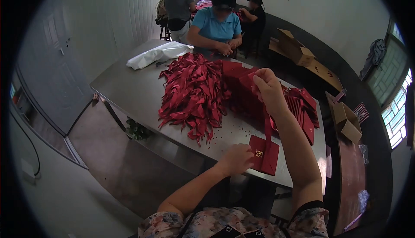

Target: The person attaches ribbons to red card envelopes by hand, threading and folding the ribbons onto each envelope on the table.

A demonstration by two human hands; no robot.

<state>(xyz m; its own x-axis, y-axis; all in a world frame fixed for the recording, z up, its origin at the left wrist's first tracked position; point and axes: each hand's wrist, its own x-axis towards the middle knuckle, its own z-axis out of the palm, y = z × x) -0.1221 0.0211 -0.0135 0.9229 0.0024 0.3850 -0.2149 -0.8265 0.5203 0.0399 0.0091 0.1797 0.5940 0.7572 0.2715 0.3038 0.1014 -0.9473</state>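
The right arm [298, 147] reaches out over the table [116, 80], its hand [269, 90] raised, pinching; the left hand [235, 159] is low at the table's near edge, fingers curled.

A broad grey metal bench [129, 86] with a smooth, dull-shining top carries everything. Crumpled white plastic sheeting [158, 55] lies along its far left part. Just beside that, toward the middle, spreads a large loose heap of glossy dark red ribbons [194, 95]. To the right of the heap lie closely packed dark red flat bags [302, 117]. One dark red rectangular bag with a gold emblem [270, 160] lies flat by the near edge, and small dark specks [233, 133] dot the metal between it and the ribbons
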